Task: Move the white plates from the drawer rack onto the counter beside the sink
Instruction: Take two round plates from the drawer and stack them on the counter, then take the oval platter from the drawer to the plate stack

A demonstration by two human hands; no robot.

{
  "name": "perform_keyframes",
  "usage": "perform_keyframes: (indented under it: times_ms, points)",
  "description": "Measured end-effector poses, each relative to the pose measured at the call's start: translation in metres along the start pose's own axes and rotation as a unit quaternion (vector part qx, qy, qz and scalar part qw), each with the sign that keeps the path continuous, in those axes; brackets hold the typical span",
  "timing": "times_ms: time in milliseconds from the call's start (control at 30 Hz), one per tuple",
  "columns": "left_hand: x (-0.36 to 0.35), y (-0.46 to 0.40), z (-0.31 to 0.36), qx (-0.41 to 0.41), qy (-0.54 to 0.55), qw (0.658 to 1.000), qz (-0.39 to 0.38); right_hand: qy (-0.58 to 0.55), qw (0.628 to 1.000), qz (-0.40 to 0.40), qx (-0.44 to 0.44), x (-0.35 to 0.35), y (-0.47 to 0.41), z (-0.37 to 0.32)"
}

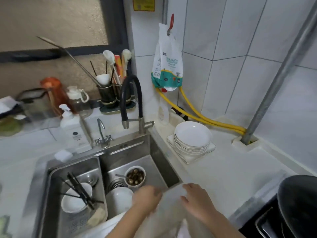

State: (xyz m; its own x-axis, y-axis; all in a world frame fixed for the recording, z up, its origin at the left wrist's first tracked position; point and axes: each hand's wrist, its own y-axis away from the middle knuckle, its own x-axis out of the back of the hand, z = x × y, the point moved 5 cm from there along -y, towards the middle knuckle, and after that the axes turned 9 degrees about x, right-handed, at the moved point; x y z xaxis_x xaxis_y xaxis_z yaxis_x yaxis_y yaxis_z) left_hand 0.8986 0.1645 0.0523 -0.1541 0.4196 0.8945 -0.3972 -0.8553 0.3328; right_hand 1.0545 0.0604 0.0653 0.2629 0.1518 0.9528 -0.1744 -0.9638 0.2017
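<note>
Both my hands sit low at the near edge of the desk, just right of the sink (pixel 130 162). Left hand (pixel 147 198) and right hand (pixel 199 201) are apart, each gripping one side of a blurred white plate (pixel 171 206); fingers curl over its rim, held two-handed so it stays level. Blur hides whether it is one plate or several, can't tell.

Stack of plates (pixel 193 140) already sits on the desk toward the back right corner, beside the sink rim, resting on a square white tray (pixel 190 158). Stacked there probably to keep them clear of the dirty bowls down in the sink. Drawer rack not in view.

My guess: this plate goes onto that stack or next to it. Black pot (pixel 298 206) at the near right edge crowds the path, so I'd carry straight ahead.
</note>
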Motion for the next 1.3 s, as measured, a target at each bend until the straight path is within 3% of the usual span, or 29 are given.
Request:
perform_keyframes:
  times_ms: [300, 600, 833, 1100, 1300]
  points:
    - [-0.047, 0.14, -0.052, 0.126, 0.067, 0.989, 0.024, -0.039, 0.991, 0.004, 0.126, -0.045, 0.073, -0.059]
    - [-0.089, 0.253, -0.145, 0.27, 0.103, 0.957, 0.0, -0.001, 0.966, -0.111, 0.232, -0.104, 0.122, -0.141]
    - [-0.11, 0.354, -0.228, 0.38, 0.15, 0.913, 0.012, 0.022, 0.929, -0.166, 0.33, -0.145, 0.162, -0.243]
    - [-0.127, 0.463, -0.312, 0.446, 0.204, 0.871, 0.017, 0.044, 0.89, -0.222, 0.396, -0.195, 0.224, -0.361]
    - [-0.126, 0.513, -0.368, 0.452, 0.178, 0.873, 0.028, 0.039, 0.884, -0.24, 0.4, -0.229, 0.261, -0.429]
